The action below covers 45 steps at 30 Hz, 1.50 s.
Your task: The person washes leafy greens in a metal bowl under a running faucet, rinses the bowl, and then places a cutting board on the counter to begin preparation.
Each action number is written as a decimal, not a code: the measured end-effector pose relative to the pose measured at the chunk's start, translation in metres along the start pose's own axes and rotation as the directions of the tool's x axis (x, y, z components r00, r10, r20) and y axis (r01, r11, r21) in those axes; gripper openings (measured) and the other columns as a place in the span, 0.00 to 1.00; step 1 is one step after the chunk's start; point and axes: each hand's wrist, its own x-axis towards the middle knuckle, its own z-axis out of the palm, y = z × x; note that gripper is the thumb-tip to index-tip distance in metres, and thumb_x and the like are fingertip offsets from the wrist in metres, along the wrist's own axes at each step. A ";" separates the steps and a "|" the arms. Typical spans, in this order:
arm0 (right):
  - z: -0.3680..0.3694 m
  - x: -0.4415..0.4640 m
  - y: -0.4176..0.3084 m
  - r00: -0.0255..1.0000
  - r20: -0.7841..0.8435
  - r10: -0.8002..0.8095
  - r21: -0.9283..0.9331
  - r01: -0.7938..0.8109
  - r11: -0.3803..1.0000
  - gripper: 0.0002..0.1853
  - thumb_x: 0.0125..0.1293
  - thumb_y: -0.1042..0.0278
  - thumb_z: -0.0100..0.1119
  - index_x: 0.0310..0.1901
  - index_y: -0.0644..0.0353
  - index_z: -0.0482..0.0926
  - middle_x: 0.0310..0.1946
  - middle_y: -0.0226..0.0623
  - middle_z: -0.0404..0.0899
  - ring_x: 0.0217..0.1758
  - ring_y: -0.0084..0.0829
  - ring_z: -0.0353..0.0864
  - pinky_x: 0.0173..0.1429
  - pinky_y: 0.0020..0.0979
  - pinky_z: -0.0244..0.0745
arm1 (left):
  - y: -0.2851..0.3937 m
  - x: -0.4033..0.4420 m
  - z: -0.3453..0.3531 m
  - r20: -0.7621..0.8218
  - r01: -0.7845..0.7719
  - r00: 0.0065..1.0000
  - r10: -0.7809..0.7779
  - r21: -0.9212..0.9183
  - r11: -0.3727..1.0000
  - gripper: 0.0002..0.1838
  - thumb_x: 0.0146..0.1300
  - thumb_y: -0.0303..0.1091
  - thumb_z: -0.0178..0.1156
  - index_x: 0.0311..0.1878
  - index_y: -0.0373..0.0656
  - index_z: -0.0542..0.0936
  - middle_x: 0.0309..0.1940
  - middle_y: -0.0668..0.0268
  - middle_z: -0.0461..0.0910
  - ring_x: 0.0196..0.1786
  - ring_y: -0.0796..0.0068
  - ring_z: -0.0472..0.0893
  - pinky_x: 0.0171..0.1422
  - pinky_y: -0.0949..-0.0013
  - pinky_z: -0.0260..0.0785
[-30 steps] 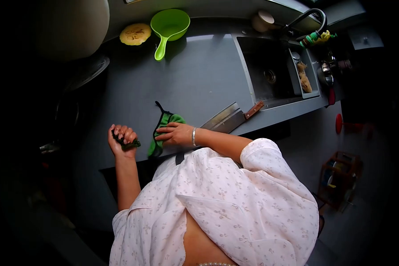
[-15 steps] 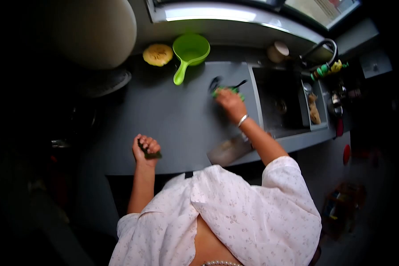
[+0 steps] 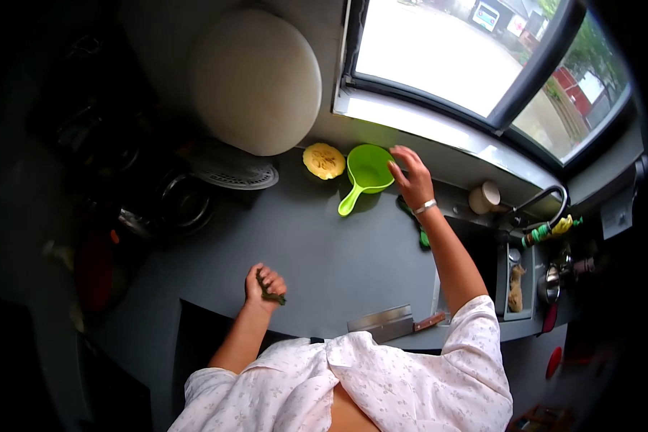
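Note:
My left hand [image 3: 266, 285] is closed around a dark green piece whose ends stick out of the fist, above the grey counter [image 3: 295, 245]. My right hand [image 3: 412, 177], with a bracelet at the wrist, is open beside the rim of a light green handled bowl [image 3: 369, 169]; whether it touches the rim I cannot tell. A green cloth item with black edging [image 3: 423, 234] lies under and left of my right forearm. The cut yellow squash piece [image 3: 323, 161] sits left of the bowl. Near the front edge lies a cleaver [image 3: 390, 323] with a wooden handle.
The sink's side basin [image 3: 530, 284] is at the right, with a tan object [image 3: 515, 288] in it. A black faucet [image 3: 551, 194] and a pale cup [image 3: 484, 197] stand behind. Pots [image 3: 183, 198] are at the left, and a window [image 3: 453, 65] is at the back.
My right hand has carried the green cloth item from the front of the counter toward the back right, let it go, and reached the bowl. My left hand stays closed. The view has tilted up.

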 end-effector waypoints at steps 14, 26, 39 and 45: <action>0.100 0.253 -0.107 0.825 0.468 0.317 0.542 -0.551 0.635 0.33 0.45 0.52 0.72 0.47 0.70 0.75 0.38 0.46 0.80 0.38 0.35 0.82 0.44 0.32 0.78 | 0.059 -0.031 -0.043 0.094 -0.115 0.987 0.130 -0.153 0.982 0.18 0.60 0.43 0.50 0.15 0.50 0.65 0.09 0.74 0.57 0.11 0.79 0.54 0.18 0.74 0.47; 0.077 0.205 -0.164 0.962 0.138 0.236 0.759 -0.256 0.599 0.23 0.46 0.61 0.73 0.41 0.65 0.80 0.31 0.37 0.81 0.30 0.28 0.81 0.40 0.29 0.78 | 0.086 -0.037 -0.066 0.091 -0.065 0.993 0.069 -0.052 0.997 0.20 0.61 0.45 0.49 0.15 0.51 0.63 0.09 0.73 0.57 0.11 0.76 0.55 0.17 0.72 0.47; -0.115 -0.022 -0.206 0.880 0.169 0.444 0.838 -0.365 0.406 0.22 0.60 0.60 0.61 0.52 0.64 0.72 0.42 0.39 0.79 0.40 0.34 0.80 0.45 0.33 0.78 | 0.090 -0.029 -0.043 0.156 0.198 0.965 -0.209 0.086 0.976 0.20 0.64 0.41 0.46 0.16 0.47 0.66 0.10 0.71 0.59 0.11 0.76 0.54 0.15 0.73 0.48; -0.164 -0.167 -0.256 0.586 -0.035 0.809 0.859 -0.396 0.324 0.20 0.63 0.63 0.57 0.52 0.66 0.70 0.44 0.36 0.77 0.44 0.27 0.78 0.48 0.28 0.74 | 0.068 -0.041 -0.029 -0.007 0.180 0.983 -0.181 0.172 0.969 0.19 0.63 0.42 0.47 0.16 0.49 0.63 0.10 0.72 0.56 0.11 0.78 0.53 0.15 0.74 0.45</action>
